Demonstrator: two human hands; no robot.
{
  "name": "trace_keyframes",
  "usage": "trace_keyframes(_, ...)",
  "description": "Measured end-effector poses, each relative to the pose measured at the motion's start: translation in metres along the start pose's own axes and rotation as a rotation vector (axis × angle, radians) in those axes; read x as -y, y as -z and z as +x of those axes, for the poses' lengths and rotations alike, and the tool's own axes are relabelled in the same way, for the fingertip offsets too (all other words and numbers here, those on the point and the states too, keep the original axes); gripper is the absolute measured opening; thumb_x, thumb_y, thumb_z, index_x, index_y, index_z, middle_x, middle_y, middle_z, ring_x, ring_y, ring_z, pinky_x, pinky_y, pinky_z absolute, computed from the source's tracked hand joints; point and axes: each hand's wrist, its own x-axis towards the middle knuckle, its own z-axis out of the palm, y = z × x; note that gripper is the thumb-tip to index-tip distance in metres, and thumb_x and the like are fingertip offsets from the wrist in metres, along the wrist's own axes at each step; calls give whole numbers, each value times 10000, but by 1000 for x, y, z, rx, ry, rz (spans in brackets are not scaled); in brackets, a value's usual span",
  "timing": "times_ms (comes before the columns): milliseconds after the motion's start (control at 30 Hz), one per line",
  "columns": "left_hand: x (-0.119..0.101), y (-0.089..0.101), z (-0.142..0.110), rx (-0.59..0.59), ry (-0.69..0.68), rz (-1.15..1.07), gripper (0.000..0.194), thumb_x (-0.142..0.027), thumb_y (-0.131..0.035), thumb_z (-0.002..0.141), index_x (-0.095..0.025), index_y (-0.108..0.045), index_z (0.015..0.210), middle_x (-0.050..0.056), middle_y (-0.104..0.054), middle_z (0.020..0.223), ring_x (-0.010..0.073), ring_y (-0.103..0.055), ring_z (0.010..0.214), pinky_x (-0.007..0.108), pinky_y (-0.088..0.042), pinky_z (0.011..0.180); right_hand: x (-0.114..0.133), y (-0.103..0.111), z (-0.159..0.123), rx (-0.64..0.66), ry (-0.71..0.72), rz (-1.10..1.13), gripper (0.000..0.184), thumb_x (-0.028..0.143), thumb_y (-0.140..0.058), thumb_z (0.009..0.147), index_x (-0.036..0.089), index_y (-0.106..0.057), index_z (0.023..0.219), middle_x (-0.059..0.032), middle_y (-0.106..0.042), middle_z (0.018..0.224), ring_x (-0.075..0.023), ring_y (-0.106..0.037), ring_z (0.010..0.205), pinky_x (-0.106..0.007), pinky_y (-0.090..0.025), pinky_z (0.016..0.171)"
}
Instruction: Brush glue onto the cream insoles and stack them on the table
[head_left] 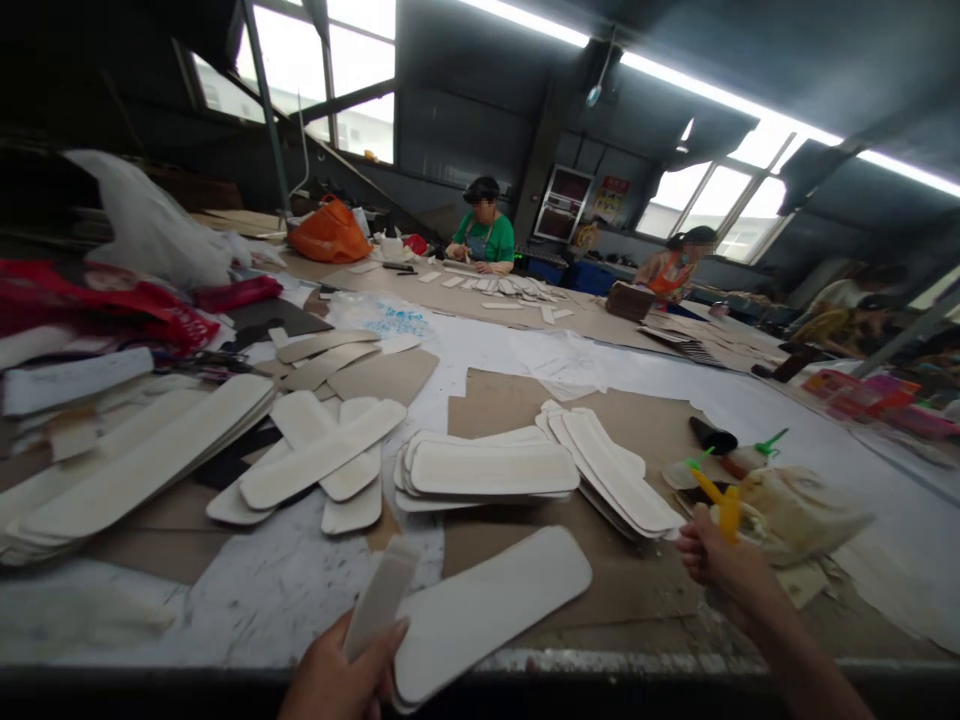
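My left hand [346,665], at the bottom, is closed on a narrow pale strip [384,590] with a rounded end, standing tilted. Its fingertips meet the near end of a larger white rounded panel [499,610], which lies slanted at the table's front edge. My right hand [709,550] reaches in from the right with fingers curled round a yellow plastic tool [729,512]; its exact kind is unclear. Just left of that hand lies a fanned stack of white panels [611,465]. Behind the larger panel is another stack [491,468].
More white panels [322,455] and a long pile [150,460] fill the left side. Bottles with green nozzles [754,455], a black cup [712,435] and a cream cloth bundle [802,510] stand at right. Plastic bags [142,220] lie far left. Several people work farther back.
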Motion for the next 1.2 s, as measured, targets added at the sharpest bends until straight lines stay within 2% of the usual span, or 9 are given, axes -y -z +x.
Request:
trace_keyframes(133, -6, 4, 1, 108, 10, -14, 251, -420, -548, 625, -176, -489, 619, -29, -498, 390, 110, -423, 310, 202, -251, 338, 8, -20, -46, 115, 284, -86, 473, 622, -414, 768, 189, -603, 752, -89, -644, 762, -194, -602, 716, -311, -485, 653)
trace_keyframes(200, -7, 7, 1, 117, 12, -19, 242, -402, -546, 634, -167, -492, 654, -31, -511, 411, 106, -439, 330, 199, -271, 346, 10, -44, -73, 165, 365, -219, 565, 672, -342, 765, 184, -627, 740, -86, -626, 755, -183, -564, 684, -284, -456, 584)
trace_keyframes(267, -8, 8, -1, 103, 12, -22, 252, -401, -541, 655, -159, -496, 713, -42, -510, 426, 101, -442, 343, 197, -286, 357, 9, -70, -98, 256, 327, -242, 602, 708, -335, 737, 176, -615, 724, -52, -574, 636, -135, -481, 528, -243, -383, 449)
trace_keyframes(367, -6, 11, -7, 102, 18, -22, 311, -450, -535, 680, -152, -496, 762, -47, -503, 436, 102, -443, 348, 198, -291, 360, 3, -106, -124, 465, 253, -78, 579, 715, -379, 713, 171, -579, 725, 1, -511, 547, -91, -398, 421, -214, -313, 385)
trace_keyframes(467, -3, 11, -14, 165, 46, -39, 352, -499, -520, 688, -148, -507, 694, -27, -515, 435, 95, -421, 335, 203, -271, 362, -3, -128, -141, 648, 169, 41, 483, 649, -465, 723, 175, -553, 758, 26, -507, 543, -91, -444, 423, -210, -355, 408)
trace_keyframes(600, -3, 9, -18, 248, 77, -77, 353, -487, -533, 675, -147, -514, 583, -24, -478, 385, 85, -378, 351, 208, -246, 398, -9, -141, -156, 818, 34, 64, 338, 494, -604, 709, 170, -521, 758, 25, -545, 594, -97, -501, 473, -227, -430, 485)
trace_keyframes(733, -5, 7, -18, 240, 59, -101, 344, -465, -531, 669, -163, -489, 510, -35, -439, 384, 90, -368, 398, 218, -261, 446, -15, -148, -161, 804, 47, 15, 299, 411, -666, 663, 168, -532, 774, 21, -569, 623, -111, -534, 500, -241, -447, 525)
trace_keyframes(967, 0, 5, -15, 225, 43, -77, 352, -459, -502, 662, -194, -429, 442, -40, -405, 364, 94, -343, 394, 231, -263, 461, -14, -137, -151, 574, 181, -235, 290, 431, -646, 660, 166, -588, 760, -8, -607, 610, -172, -583, 536, -271, -464, 521)
trace_keyframes(1200, -2, 7, -14, 201, 44, -20, 338, -468, -500, 656, -207, -435, 452, -38, -408, 353, 105, -342, 374, 233, -256, 434, -22, -136, -150, 646, 159, -123, 308, 461, -623, 683, 162, -599, 756, -28, -618, 662, -173, -587, 552, -282, -487, 551)
